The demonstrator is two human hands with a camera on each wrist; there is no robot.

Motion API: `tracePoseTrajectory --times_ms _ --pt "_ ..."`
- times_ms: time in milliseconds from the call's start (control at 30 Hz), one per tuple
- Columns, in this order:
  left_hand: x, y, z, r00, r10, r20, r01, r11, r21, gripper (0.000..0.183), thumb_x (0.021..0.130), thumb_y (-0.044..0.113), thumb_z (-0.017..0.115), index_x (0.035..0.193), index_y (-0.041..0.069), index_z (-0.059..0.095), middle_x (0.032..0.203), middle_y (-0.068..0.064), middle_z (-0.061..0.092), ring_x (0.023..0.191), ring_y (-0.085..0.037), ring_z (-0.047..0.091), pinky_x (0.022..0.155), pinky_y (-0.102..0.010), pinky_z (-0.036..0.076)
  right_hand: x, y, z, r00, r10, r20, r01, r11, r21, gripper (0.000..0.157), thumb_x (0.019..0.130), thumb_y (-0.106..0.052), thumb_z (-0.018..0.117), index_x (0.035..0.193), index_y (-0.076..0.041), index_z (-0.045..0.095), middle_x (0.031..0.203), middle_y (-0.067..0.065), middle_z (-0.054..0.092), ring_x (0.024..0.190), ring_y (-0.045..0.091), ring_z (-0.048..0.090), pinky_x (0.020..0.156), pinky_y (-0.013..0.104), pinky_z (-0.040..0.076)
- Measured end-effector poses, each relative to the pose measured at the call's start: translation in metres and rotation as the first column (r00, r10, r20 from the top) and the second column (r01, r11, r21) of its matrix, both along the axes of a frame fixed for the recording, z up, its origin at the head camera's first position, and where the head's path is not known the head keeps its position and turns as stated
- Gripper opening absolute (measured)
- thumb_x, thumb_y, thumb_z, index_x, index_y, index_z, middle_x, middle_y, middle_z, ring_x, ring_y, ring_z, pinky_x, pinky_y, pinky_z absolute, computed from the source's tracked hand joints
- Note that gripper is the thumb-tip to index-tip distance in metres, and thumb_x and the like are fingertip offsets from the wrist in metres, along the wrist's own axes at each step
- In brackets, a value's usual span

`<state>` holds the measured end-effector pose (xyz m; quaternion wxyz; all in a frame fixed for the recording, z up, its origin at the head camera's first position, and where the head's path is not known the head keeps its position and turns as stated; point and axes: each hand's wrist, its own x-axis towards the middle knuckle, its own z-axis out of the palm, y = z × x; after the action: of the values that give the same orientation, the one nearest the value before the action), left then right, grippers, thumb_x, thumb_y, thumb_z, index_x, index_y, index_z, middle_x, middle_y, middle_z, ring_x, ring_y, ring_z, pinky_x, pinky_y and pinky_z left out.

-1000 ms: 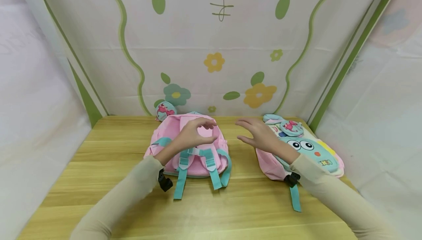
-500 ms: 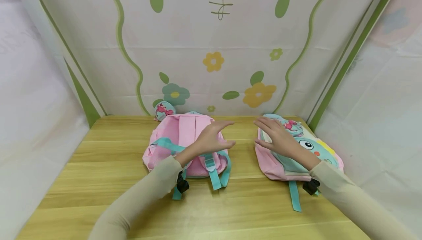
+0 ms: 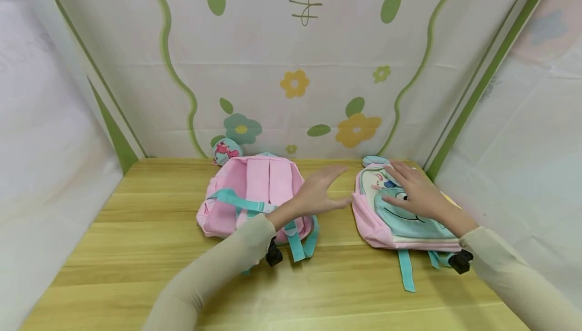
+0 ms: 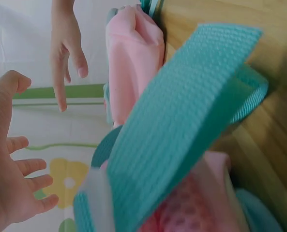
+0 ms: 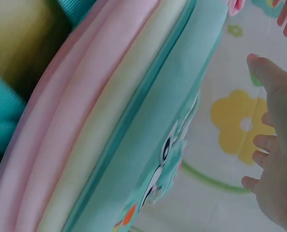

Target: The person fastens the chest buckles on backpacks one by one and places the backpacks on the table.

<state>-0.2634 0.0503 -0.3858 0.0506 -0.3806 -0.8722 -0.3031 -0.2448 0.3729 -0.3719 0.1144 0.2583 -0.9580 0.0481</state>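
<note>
Two small children's backpacks lie on a wooden table. The left backpack (image 3: 227,179) shows its pink back panel and teal straps upward. My left hand (image 3: 318,192) hovers at its right side, fingers spread and holding nothing; in the left wrist view a teal strap (image 4: 182,116) crosses close to the camera. The right backpack (image 3: 373,225) lies face up, with a teal cartoon-face pocket. Over that pocket hovers my right hand (image 3: 416,194), fingers extended and holding nothing, hiding part of the face. In the right wrist view the backpack's layered side (image 5: 114,106) fills the left half.
A round teal pouch with a pink figure (image 3: 226,152) sits behind the left backpack. Flower-printed fabric (image 3: 291,43) stands along the table's back edge, with pale fabric at both sides. Bare wooden tabletop (image 3: 113,245) stretches in front and left.
Both hands have shifted to the right, the left one from above the left backpack to its right side, the right one farther over the right backpack. The backpacks stay in place.
</note>
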Motion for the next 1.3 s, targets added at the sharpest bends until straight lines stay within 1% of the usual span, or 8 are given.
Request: tracePoseTrajectory --times_ms 167,300,433,567,800,1067,1200,1300 --pt "0.007 0.016 -0.005 0.999 0.002 0.033 0.0 0.999 -0.053 0.091 0.09 0.056 0.069 0.163 0.026 0.024 0.167 -0.006 0.032 0.154 -0.027 0.03 0.122 -0.053 0.032 0.003 0.025 -0.001 1.0 -0.013 0.016 0.013 1.0 -0.004 0.084 0.088 -0.043 0.077 0.151 0.001 0.044 0.156 0.03 0.039 0.142 0.052 0.036 0.107 0.073 0.031" --pt "0.011 0.026 -0.012 0.997 -0.013 0.074 0.02 0.995 -0.095 0.094 0.091 0.06 0.066 0.165 0.03 0.016 0.17 -0.006 0.024 0.157 -0.029 0.023 0.124 -0.054 0.028 0.008 0.043 0.0 0.995 -0.062 0.074 0.062 0.998 0.011 0.092 0.09 -0.047 0.075 0.159 -0.005 0.032 0.161 0.028 0.033 0.145 0.052 0.032 0.108 0.073 0.03" --pt "0.012 0.034 -0.019 0.994 -0.019 0.108 0.033 0.992 -0.122 0.096 0.091 0.063 0.064 0.165 0.03 0.013 0.172 -0.003 0.017 0.159 -0.028 0.017 0.126 -0.052 0.022 0.013 0.059 0.0 0.989 -0.103 0.11 0.1 0.994 0.032 0.091 0.091 -0.05 0.072 0.16 -0.006 0.03 0.16 0.03 0.032 0.143 0.055 0.034 0.108 0.072 0.031" --pt "0.014 0.045 -0.022 0.994 -0.028 0.106 0.043 0.99 -0.135 0.096 0.091 0.064 0.063 0.165 0.028 0.013 0.172 -0.003 0.013 0.159 -0.026 0.013 0.127 -0.051 0.02 0.015 0.075 -0.001 0.979 -0.149 0.141 0.143 0.988 0.052 0.089 0.093 -0.051 0.07 0.159 -0.005 0.033 0.16 0.031 0.032 0.142 0.055 0.035 0.108 0.073 0.032" --pt "0.019 0.066 -0.028 0.996 -0.059 0.059 0.068 0.983 -0.173 0.095 0.091 0.067 0.06 0.165 0.028 0.015 0.173 -0.003 0.01 0.158 -0.028 0.017 0.125 -0.053 0.026 0.021 0.1 0.0 0.96 -0.199 0.197 0.192 0.98 0.057 0.087 0.094 -0.053 0.066 0.156 -0.002 0.036 0.158 0.032 0.034 0.138 0.057 0.037 0.103 0.077 0.033" --pt "0.022 0.08 -0.039 0.993 -0.084 0.078 0.096 0.98 -0.176 0.099 0.089 0.073 0.058 0.165 0.028 0.013 0.172 -0.001 0.016 0.157 -0.023 0.023 0.124 -0.052 0.027 0.029 0.119 -0.002 0.954 -0.216 0.208 0.201 0.976 0.088 0.087 0.093 -0.052 0.068 0.154 0.001 0.037 0.154 0.035 0.037 0.135 0.058 0.04 0.101 0.077 0.036" --pt "0.022 0.085 -0.043 0.992 -0.085 0.089 0.099 0.98 -0.173 0.097 0.089 0.072 0.06 0.164 0.026 0.02 0.17 0.001 0.024 0.156 -0.022 0.026 0.125 -0.05 0.025 0.033 0.126 -0.005 0.935 -0.258 0.243 0.236 0.965 0.119 0.089 0.094 -0.056 0.065 0.156 0.0 0.034 0.156 0.034 0.035 0.134 0.06 0.039 0.099 0.077 0.038" --pt "0.022 0.087 -0.047 0.992 -0.084 0.092 0.097 0.984 -0.152 0.093 0.089 0.07 0.062 0.162 0.023 0.028 0.168 0.001 0.03 0.155 -0.022 0.029 0.126 -0.049 0.026 0.038 0.131 -0.008 0.932 -0.265 0.248 0.241 0.962 0.126 0.087 0.094 -0.054 0.065 0.155 0.0 0.036 0.154 0.035 0.037 0.132 0.06 0.043 0.095 0.076 0.041"
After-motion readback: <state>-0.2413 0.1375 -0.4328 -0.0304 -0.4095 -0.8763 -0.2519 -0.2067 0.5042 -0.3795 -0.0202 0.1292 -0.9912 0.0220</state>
